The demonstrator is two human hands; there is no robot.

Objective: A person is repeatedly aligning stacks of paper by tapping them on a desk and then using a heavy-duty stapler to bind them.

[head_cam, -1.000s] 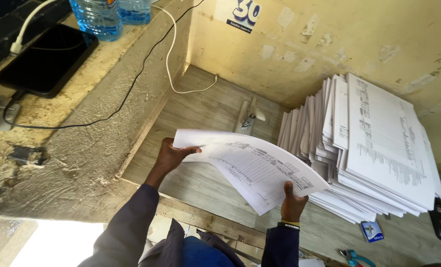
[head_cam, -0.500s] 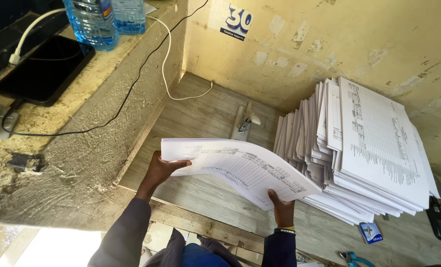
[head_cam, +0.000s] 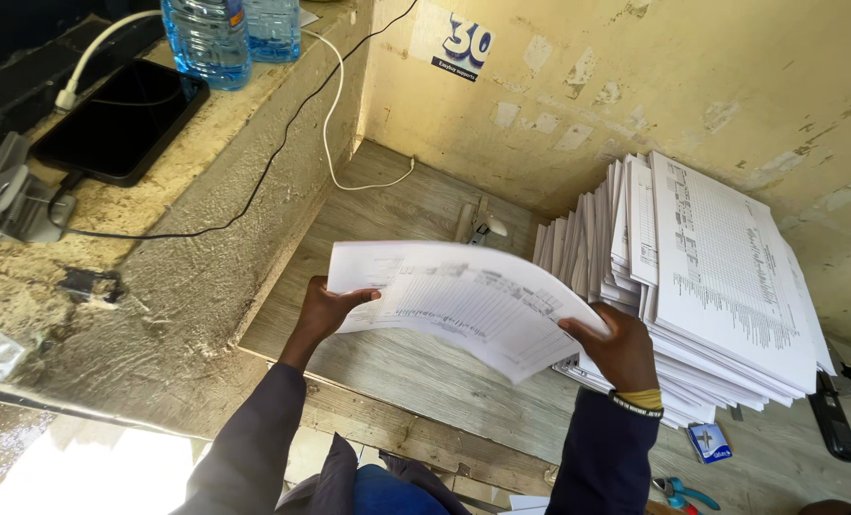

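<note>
A wooden table [head_cam: 416, 372] carries a tall, fanned stack of printed paper [head_cam: 721, 286] against the wall at the right. In front of that stack, above the table, both hands hold a bundle of printed sheets [head_cam: 463, 300]. The left hand [head_cam: 328, 310] grips its left edge, fingers closed around it. The right hand [head_cam: 621, 345] clamps its right end, thumb on top.

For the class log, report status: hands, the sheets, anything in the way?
Left hand and right hand grip opposite ends of a printed sheet bundle. Bundle held above wooden table, beside tall paper stack. Nothing in the way.
</note>
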